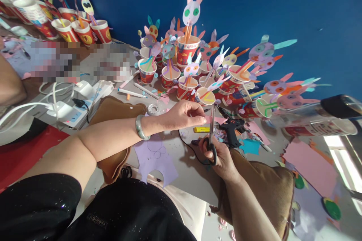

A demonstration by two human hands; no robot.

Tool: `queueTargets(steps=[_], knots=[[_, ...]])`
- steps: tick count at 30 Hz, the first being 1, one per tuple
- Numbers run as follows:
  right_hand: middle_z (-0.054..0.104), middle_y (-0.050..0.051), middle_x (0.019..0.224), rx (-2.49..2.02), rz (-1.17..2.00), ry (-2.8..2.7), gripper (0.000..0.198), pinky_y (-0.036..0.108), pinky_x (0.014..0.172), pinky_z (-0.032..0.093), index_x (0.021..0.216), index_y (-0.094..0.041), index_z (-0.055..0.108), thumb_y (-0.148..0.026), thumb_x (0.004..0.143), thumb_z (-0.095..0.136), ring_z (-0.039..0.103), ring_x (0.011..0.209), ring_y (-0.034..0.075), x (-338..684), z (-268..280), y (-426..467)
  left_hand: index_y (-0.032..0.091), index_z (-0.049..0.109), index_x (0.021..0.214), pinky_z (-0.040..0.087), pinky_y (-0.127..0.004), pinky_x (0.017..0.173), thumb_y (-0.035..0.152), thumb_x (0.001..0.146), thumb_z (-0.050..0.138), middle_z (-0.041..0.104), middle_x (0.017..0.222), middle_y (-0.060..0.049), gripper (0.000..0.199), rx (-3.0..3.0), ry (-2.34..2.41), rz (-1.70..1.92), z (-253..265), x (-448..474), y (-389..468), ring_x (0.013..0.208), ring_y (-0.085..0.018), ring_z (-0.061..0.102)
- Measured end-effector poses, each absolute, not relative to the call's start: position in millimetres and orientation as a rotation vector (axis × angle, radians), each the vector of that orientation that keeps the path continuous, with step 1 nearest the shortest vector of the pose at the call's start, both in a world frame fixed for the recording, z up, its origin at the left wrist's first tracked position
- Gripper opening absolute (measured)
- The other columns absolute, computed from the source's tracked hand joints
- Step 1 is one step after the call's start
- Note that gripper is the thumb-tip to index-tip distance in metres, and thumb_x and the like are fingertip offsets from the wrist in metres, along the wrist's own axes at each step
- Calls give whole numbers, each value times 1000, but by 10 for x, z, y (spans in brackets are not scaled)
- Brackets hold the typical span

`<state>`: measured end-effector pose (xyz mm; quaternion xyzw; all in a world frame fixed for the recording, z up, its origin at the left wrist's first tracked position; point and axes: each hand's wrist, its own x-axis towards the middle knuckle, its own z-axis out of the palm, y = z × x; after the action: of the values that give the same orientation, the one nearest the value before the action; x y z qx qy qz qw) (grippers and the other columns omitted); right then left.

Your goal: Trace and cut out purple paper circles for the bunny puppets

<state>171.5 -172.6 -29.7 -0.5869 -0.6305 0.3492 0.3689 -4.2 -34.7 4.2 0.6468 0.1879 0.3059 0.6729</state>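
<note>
Reading from left to right, with clock positions taken from the middle of the view: a red sheet point(28, 160) lies near half past eight, cut off by the edge. A row of printed paper cups point(102, 33) stands at ten o'clock, several bearing paper figures. At nine o'clock rests a white power strip point(74, 115) with plugs and cables. A brown cushion point(106, 115) sits under the left forearm, also toward nine. At seven o'clock lies a sheet of purple paper point(158, 158), its lower edge notched and drawn circles visible on it.

The left hand point(188, 115), near the centre, has thumb and forefinger pressed together on a small pink paper piece point(221, 120), which projects toward three o'clock. Above, from twelve to two, stands a crowd of cups with rabbit-like paper heads point(191, 13). A yellow stick point(201, 130) lies just beyond the left fingertips, toward four.

The scissors point(212, 128) point upward, blades across the pink paper piece; their exact opening cannot be determined. The right hand point(222, 156), between four and five, has its fingers curled around the black handles. A black glue gun point(234, 132) lies between three and four, beside blue paper point(251, 146). A second cushion point(266, 182) occupies four o'clock, and a larger pink sheet point(309, 165) lies at half past three. A clear bottle point(307, 113) with a black cap sits at three.
</note>
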Motion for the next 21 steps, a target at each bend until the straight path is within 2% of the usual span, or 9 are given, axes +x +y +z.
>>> queueTargets(steps=[21], knots=[[56,4,66,-1508,900,-1614,67,32,60,42,63,-21,53,-86,75,51,50,66,18,1725,-321,-1730,13,62,68,39,-20,57,24,73,68,60,66,2,14,1400,462,716,87,-44,-339,61,-5,50]])
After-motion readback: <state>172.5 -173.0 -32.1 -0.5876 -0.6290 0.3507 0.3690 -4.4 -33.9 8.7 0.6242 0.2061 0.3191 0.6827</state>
